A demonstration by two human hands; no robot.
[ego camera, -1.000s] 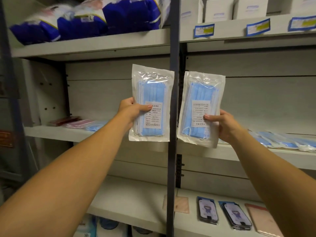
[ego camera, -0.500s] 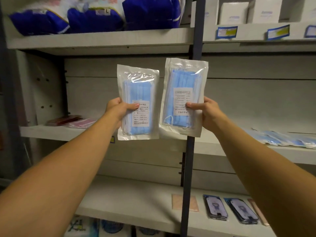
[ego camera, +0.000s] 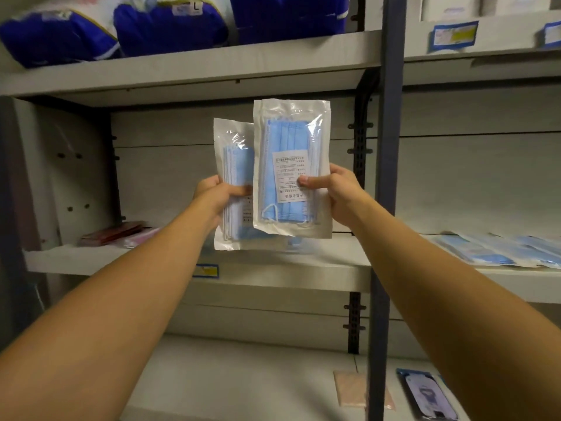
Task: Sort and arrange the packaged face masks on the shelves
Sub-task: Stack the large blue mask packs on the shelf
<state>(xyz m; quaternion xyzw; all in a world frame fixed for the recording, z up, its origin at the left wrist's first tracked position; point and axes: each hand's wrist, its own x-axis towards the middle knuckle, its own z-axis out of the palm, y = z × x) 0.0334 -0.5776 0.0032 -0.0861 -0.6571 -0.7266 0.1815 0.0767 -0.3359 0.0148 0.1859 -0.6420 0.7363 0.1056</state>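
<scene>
Shelving [ego camera: 273, 268] fills my view, its blue upright [ego camera: 391, 177] close beside my right hand [ego camera: 340, 192]. Both mask packs are raised before the middle shelf: front pack [ego camera: 291, 168] pinched in the right, rear pack [ego camera: 233, 183] gripped by my left hand [ego camera: 215, 196], overlapping. I judge I'm stacking them; next, lay them on the open board, clear of the upright.

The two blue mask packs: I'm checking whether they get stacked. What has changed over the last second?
The hands came together: the right hand brought its pack across in front of the left pack, which the left hand holds. Before, the packs were side by side, apart. Both grips are unchanged.
</scene>
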